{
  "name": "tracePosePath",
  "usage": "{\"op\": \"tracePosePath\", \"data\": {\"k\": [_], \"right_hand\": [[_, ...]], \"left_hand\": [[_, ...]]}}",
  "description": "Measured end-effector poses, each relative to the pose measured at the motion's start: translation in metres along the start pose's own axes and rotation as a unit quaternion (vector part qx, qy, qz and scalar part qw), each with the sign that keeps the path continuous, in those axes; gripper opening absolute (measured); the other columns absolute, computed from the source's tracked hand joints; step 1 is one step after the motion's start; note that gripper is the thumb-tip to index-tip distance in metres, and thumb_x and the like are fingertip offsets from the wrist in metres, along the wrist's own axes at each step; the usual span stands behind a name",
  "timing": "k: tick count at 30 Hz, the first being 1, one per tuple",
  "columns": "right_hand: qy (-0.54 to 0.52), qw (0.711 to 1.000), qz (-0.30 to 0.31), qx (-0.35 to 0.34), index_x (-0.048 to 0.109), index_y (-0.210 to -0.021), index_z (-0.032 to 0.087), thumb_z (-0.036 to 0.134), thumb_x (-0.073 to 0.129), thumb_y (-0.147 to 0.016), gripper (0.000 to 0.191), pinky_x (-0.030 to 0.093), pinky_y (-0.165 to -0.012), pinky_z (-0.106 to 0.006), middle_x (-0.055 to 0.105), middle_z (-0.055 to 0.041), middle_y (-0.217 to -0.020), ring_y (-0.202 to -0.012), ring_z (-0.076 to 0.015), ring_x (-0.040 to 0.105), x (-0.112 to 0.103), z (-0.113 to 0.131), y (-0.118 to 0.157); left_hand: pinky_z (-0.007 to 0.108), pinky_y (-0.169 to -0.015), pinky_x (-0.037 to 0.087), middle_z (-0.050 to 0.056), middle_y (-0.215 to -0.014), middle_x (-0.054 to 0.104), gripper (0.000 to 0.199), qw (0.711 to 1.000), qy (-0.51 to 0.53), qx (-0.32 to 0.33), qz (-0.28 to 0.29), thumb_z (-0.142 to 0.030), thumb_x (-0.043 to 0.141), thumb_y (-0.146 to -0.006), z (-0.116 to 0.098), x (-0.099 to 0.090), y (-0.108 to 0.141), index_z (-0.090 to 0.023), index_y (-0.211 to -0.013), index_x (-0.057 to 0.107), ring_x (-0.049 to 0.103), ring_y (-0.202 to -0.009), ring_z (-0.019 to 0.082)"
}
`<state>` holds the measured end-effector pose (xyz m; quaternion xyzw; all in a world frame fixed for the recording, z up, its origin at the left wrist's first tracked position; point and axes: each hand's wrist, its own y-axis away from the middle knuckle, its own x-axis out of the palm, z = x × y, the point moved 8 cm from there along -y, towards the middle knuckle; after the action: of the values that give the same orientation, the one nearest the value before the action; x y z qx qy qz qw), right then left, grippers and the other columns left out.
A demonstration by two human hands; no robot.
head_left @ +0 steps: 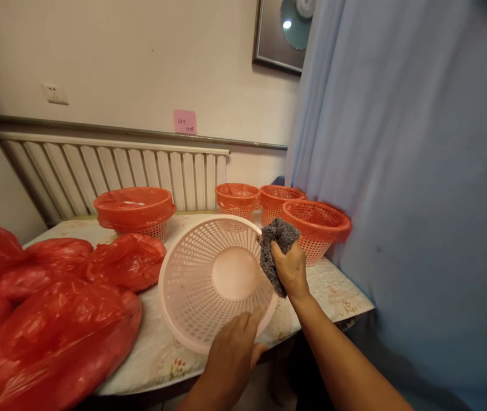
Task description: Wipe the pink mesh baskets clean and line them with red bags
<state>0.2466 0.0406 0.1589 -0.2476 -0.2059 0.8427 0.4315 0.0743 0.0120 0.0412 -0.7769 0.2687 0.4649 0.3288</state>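
Note:
A pale pink plastic basket (187,285) with slotted walls lies tilted on the table, its mouth facing me. At its near rim, my left hand (235,351) grips the edge, fingers inside the wall and thumb outside. My right hand (292,271) is closed around a dark grey fluffy cloth (278,235), which is held against the basket's right rim. The cloth hides part of that rim.
On the left lie several stuffed red plastic bags (72,337). Baskets lined with red bags stand behind: one at the left (136,208), others at the right (316,222). A blue curtain (418,171) hangs along the right; a radiator (119,171) lines the wall above the cloth-covered table (337,297).

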Motion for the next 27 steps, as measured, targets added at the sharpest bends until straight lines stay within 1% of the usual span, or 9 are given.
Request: {"op": "tracePosePath", "data": {"k": [3, 5, 8, 10, 13, 16, 19, 23, 27], "right_hand": [[-0.038, 0.999, 0.002, 0.003, 0.065, -0.111, 0.014, 0.038, 0.055, -0.079, 0.041, 0.046, -0.094, -0.039, 0.070, -0.0139, -0.109, -0.103, -0.0271, 0.064, -0.002, -0.008, 0.001], [-0.041, 0.998, -0.019, 0.033, 0.066, -0.106, 0.013, 0.038, 0.055, -0.078, 0.039, 0.046, -0.093, -0.039, 0.070, -0.0138, -0.107, -0.102, -0.0269, 0.063, -0.010, -0.023, -0.001], [-0.027, 0.996, -0.042, 0.069, 0.067, -0.102, 0.012, 0.038, 0.055, -0.074, 0.040, 0.046, -0.092, -0.041, 0.070, -0.0145, -0.106, -0.100, -0.0281, 0.064, -0.019, -0.048, -0.001], [-0.021, 0.997, -0.023, 0.076, 0.067, -0.100, 0.012, 0.040, 0.056, -0.073, 0.041, 0.047, -0.090, -0.042, 0.070, -0.0150, -0.103, -0.097, -0.0290, 0.064, -0.016, -0.058, 0.003], [-0.029, 0.998, 0.023, 0.058, 0.067, -0.100, 0.013, 0.040, 0.057, -0.074, 0.039, 0.048, -0.087, -0.041, 0.071, -0.0140, -0.101, -0.094, -0.0286, 0.065, -0.006, -0.060, 0.013], [-0.021, 0.999, 0.034, 0.023, 0.066, -0.101, 0.014, 0.039, 0.056, -0.076, 0.036, 0.049, -0.084, -0.040, 0.071, -0.0121, -0.098, -0.091, -0.0276, 0.065, -0.003, -0.047, 0.022], [0.035, 0.995, 0.054, -0.072, 0.066, -0.094, 0.017, 0.034, 0.055, -0.079, 0.025, 0.048, -0.085, -0.040, 0.068, -0.0109, -0.094, -0.091, -0.0272, 0.062, 0.000, -0.020, 0.032], [0.046, 0.962, 0.119, -0.242, 0.064, -0.096, 0.019, 0.024, 0.055, -0.078, 0.021, 0.040, -0.099, -0.046, 0.060, -0.0124, -0.110, -0.111, -0.0293, 0.051, 0.019, 0.026, 0.063], [-0.040, 0.921, 0.194, -0.336, 0.058, -0.112, 0.017, 0.020, 0.056, -0.076, 0.036, 0.033, -0.107, -0.049, 0.054, -0.0133, -0.124, -0.124, -0.0291, 0.043, 0.051, 0.060, 0.104]], "left_hand": [[0.038, -0.085, 0.052, 0.011, -0.105, 0.070, 0.045, 0.998, -0.039, -0.039, 0.035, -0.008, 0.045, -0.083, 0.009, 0.000, -0.005, -0.020, -0.125, 0.054, 0.066, -0.099, 0.025], [0.037, -0.079, 0.052, 0.011, -0.097, 0.072, 0.038, 0.996, -0.045, -0.073, 0.021, -0.007, 0.042, -0.083, 0.026, -0.011, -0.005, -0.018, -0.115, 0.058, 0.069, -0.091, 0.026], [0.034, -0.073, 0.051, 0.009, -0.086, 0.072, 0.031, 0.991, -0.007, -0.125, -0.053, -0.008, 0.040, -0.082, 0.059, -0.037, -0.003, -0.018, -0.106, 0.058, 0.070, -0.082, 0.025], [0.030, -0.070, 0.049, 0.007, -0.080, 0.071, 0.026, 0.982, 0.037, -0.138, -0.122, -0.010, 0.040, -0.083, 0.074, -0.055, 0.000, -0.019, -0.101, 0.057, 0.069, -0.077, 0.022], [0.028, -0.062, 0.047, 0.003, -0.069, 0.066, 0.017, 0.959, 0.094, -0.155, -0.220, -0.021, 0.039, -0.089, 0.085, -0.078, 0.008, -0.020, -0.086, 0.055, 0.064, -0.065, 0.020], [0.029, -0.060, 0.046, 0.001, -0.065, 0.061, 0.026, 0.935, 0.158, -0.179, -0.262, -0.036, 0.037, -0.092, 0.086, -0.085, 0.014, -0.021, -0.077, 0.054, 0.060, -0.061, 0.019], [0.030, -0.062, 0.047, 0.002, -0.070, 0.064, 0.030, 0.919, 0.225, -0.203, -0.251, -0.042, 0.039, -0.092, 0.086, -0.078, 0.016, -0.021, -0.081, 0.056, 0.061, -0.065, 0.020], [0.031, -0.063, 0.048, 0.002, -0.070, 0.065, 0.032, 0.904, 0.264, -0.236, -0.240, -0.045, 0.041, -0.090, 0.090, -0.070, 0.019, -0.019, -0.086, 0.059, 0.061, -0.066, 0.021], [0.034, -0.078, 0.050, 0.007, -0.090, 0.070, 0.034, 0.895, 0.308, -0.216, -0.239, -0.042, 0.043, -0.087, 0.095, -0.066, 0.022, -0.016, -0.099, 0.062, 0.065, -0.088, 0.024]]}}
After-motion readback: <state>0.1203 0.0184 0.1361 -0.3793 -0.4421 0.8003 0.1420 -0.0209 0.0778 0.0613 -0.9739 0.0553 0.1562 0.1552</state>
